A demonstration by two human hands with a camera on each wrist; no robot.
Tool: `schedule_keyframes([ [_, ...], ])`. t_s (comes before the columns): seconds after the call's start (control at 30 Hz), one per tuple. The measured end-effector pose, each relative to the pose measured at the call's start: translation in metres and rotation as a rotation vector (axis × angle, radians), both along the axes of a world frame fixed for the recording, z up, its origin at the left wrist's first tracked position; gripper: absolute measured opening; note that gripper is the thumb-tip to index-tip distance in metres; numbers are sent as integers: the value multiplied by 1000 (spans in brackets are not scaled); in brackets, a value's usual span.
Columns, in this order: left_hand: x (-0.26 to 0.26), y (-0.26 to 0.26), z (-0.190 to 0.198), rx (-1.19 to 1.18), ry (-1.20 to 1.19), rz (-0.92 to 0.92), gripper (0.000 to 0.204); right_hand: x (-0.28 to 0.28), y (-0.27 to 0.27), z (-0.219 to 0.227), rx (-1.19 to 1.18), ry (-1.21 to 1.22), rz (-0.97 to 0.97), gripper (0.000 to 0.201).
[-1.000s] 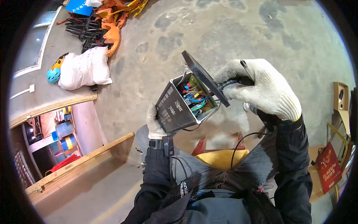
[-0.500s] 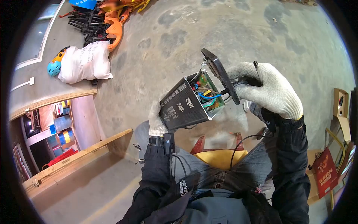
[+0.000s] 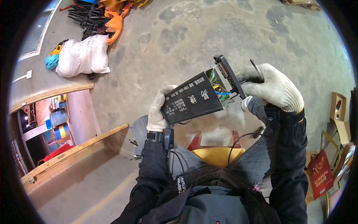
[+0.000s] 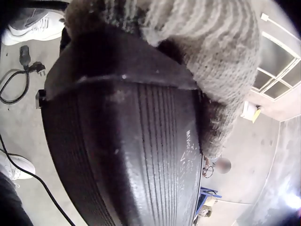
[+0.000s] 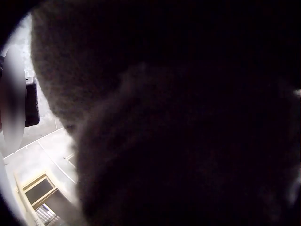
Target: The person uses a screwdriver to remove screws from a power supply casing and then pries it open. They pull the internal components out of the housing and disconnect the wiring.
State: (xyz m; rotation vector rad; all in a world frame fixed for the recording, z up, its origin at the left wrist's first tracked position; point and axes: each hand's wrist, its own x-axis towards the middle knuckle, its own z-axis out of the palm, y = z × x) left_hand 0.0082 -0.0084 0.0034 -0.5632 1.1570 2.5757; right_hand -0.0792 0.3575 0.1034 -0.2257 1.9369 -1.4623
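Observation:
A black ribbed metal housing (image 3: 190,99) with white lettering is held tilted above the lap. My gloved left hand (image 3: 158,110) grips its closed end; the left wrist view shows the glove (image 4: 211,52) wrapped over that end. At the opposite end, the black end cover (image 3: 229,76) stands off the housing, joined to it by coloured wires (image 3: 225,93). Just outside the cover, my gloved right hand (image 3: 278,87) holds the black cord that comes out of it. A thin metal-coloured tool (image 3: 256,68) pokes up between that hand's fingers. Dark glove fills most of the right wrist view.
A yellow seat-like piece (image 3: 216,156) with red legs lies between the knees. To the left are a white sack (image 3: 84,56), a blue helmet (image 3: 52,61) and a wooden ledge (image 3: 78,155). An opened cardboard box (image 3: 337,108) and red bag (image 3: 320,175) stand at right.
The housing has turned so its lettered side faces up more and its open end points right, hiding most of the inside. The end cover and right hand have shifted right.

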Motion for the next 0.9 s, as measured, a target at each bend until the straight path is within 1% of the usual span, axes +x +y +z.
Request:
schedule_keyframes([
  [0.1, 0, 1, -1, -1, -25, 30, 40, -1, -4, 5, 66, 10, 29, 37],
  [0.17, 0, 1, 1, 13, -33, 38, 40, -1, -7, 11, 177, -42, 15, 36],
  [0.2, 1, 1, 2, 26, -41, 44, 40, -1, -6, 4, 177, -40, 17, 36],
  [0.27, 1, 1, 2, 20, -35, 42, 39, 0, -3, -17, 52, 34, 47, 38],
  [0.3, 1, 1, 3, 14, -30, 38, 39, 0, -4, -15, 52, 34, 49, 38],
  [0.37, 0, 2, 6, 12, -41, 41, 38, 0, -5, -9, 127, 5, 40, 43],
  [0.47, 0, 4, 8, 13, -44, 51, 38, 2, -11, 2, 113, -14, 6, 48],
  [0.57, -1, 3, 5, -10, -46, 62, 38, -1, -9, -8, 56, -26, 36, 48],
  [0.6, 0, 1, 3, -38, -56, 65, 39, -2, -10, -7, 56, -24, 46, 48],
  [0.67, 1, -6, -6, -65, -41, 57, 41, -5, -13, -2, 109, -107, 75, 47],
  [0.8, 1, -6, -4, -115, -12, 30, 45, -6, -14, -3, 126, -106, 113, 46],
  [0.9, 1, -7, -4, -120, 0, 12, 45, -5, -15, -4, 97, -116, 94, 45],
])
